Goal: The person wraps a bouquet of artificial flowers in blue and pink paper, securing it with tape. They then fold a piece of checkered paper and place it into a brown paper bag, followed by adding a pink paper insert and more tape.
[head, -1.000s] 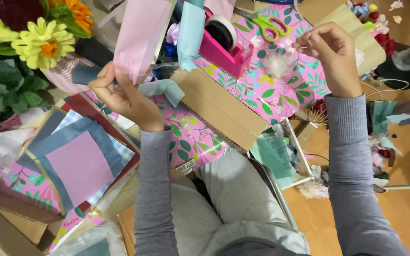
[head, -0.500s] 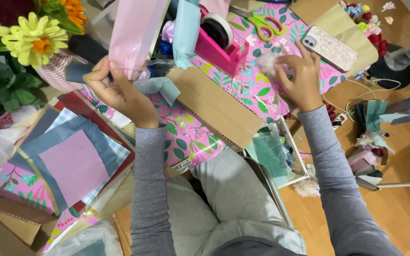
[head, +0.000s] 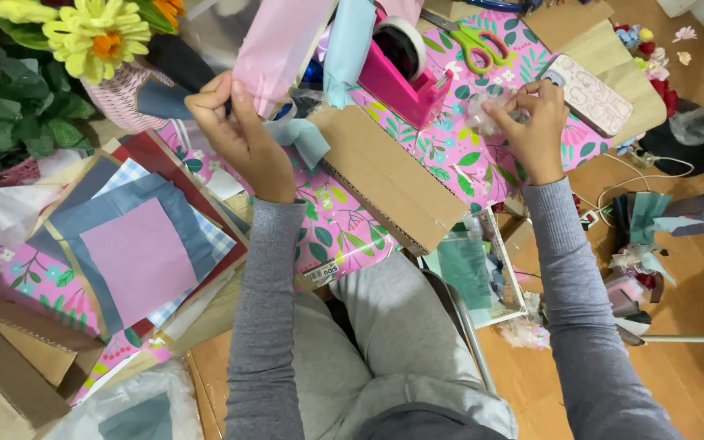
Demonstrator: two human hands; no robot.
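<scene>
Seen from above, both arms in grey long sleeves reach forward. The left hand (head: 242, 134) is raised with fingers curled and thumb pressed in a pinch, back of the hand toward the camera. The right hand (head: 531, 122) is bent at the wrist, fingertips apparently drawn together, though partly blurred.

Hidden or unclear items, for your reference:

- Pink tissue sheet (head: 275, 49): top cut off by the frame edge; your left hand (head: 242, 138) covers its lower corner.
- Clear scrap (head: 490, 106) at your right hand (head: 535, 130): blurred; you cannot tell its kind.
- Tape dispenser (head: 405, 77): partly behind the blue sheet (head: 345, 45).
- Scissors (head: 474, 45): blades out of view.
</scene>
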